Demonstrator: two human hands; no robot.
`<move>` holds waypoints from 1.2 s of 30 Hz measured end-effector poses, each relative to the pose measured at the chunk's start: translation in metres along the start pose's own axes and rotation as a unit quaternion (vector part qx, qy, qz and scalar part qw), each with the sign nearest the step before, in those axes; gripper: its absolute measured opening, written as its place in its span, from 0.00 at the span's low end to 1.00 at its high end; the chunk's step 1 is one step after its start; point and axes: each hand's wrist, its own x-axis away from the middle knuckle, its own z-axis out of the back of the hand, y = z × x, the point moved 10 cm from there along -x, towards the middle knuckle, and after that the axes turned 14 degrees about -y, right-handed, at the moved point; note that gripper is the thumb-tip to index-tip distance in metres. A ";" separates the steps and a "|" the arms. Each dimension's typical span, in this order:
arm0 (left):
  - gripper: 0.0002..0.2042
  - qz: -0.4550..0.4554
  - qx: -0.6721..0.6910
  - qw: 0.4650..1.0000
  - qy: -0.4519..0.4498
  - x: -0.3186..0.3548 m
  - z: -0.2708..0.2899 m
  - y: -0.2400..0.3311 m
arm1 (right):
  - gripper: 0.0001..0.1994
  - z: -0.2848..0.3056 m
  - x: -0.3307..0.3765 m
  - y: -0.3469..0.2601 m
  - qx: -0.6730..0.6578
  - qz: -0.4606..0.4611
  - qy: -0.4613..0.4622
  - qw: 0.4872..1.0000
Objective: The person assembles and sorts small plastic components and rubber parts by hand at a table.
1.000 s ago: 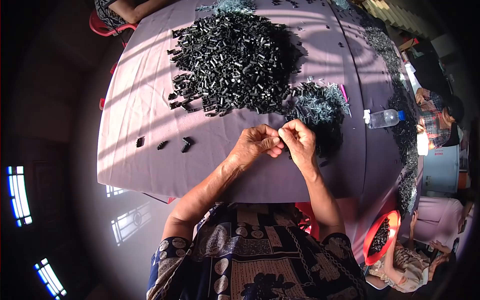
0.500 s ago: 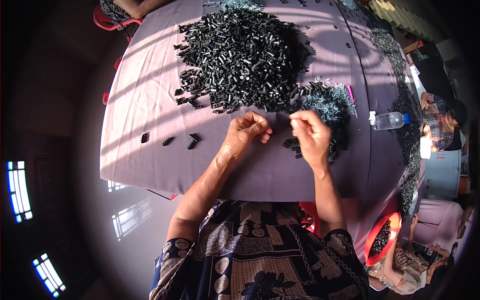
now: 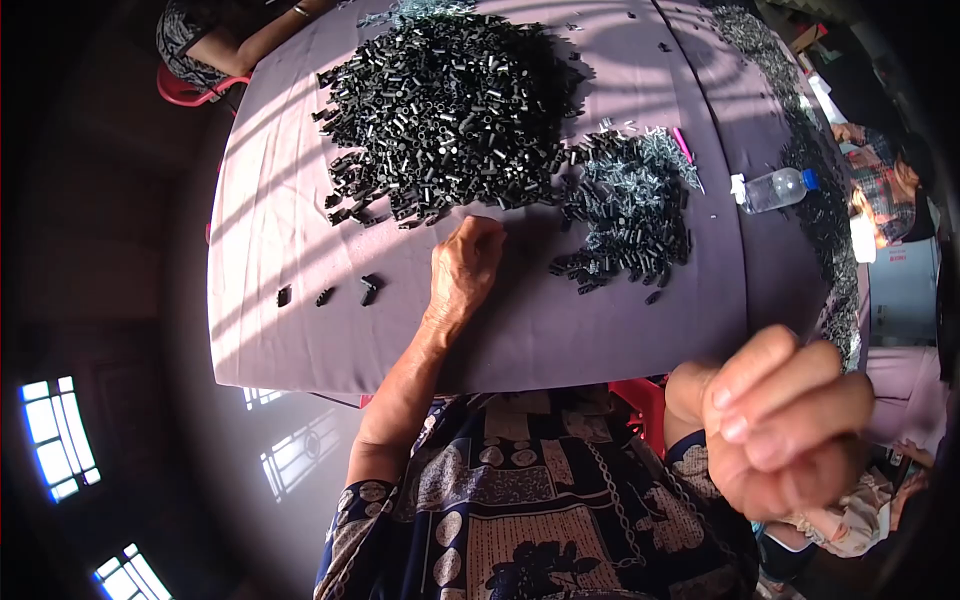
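Note:
A large heap of small black tube-shaped plastic parts (image 3: 450,110) covers the far middle of the table. My left hand (image 3: 465,258) is closed in a fist at the heap's near edge, and whatever it holds is hidden. My right hand (image 3: 790,425) is raised close to the camera, beyond the table's near right side. Its fingers are curled together, and I cannot make out anything in them. To the right of the big heap lies a smaller pile of clear bluish plastic pieces (image 3: 640,175), with black assembled parts (image 3: 630,255) along its near side.
Three loose black parts (image 3: 370,288) lie at the near left of the mauve cloth (image 3: 520,340). A pink stick (image 3: 683,145) and a clear bottle with a blue cap (image 3: 775,190) are on the right. Other people (image 3: 215,45) sit at the far left and along the right.
My right hand has lifted from the smaller pile toward the camera, to the lower right. My left hand has closed further and shifted slightly left. The view has tilted a little.

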 end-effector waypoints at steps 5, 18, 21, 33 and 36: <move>0.05 -0.050 -0.045 0.997 -0.034 -0.004 -0.031 0.017 | 0.07 0.022 0.014 -0.020 -0.052 0.133 0.074 0.987; 0.05 -0.064 -0.113 0.991 -0.038 -0.005 -0.030 0.024 | 0.14 0.037 0.001 -0.041 0.021 0.182 0.137 0.973; 0.04 -0.108 -0.112 0.986 -0.054 -0.011 -0.038 0.044 | 0.18 0.038 0.009 -0.058 0.039 0.239 0.129 0.962; 0.05 -0.156 -0.132 0.968 -0.143 0.006 -0.029 0.057 | 0.05 0.041 0.037 0.133 0.213 -0.252 0.088 0.940; 0.05 -0.189 -0.120 0.962 -0.159 0.011 -0.031 0.069 | 0.04 0.047 0.067 0.187 0.211 -0.331 0.071 0.917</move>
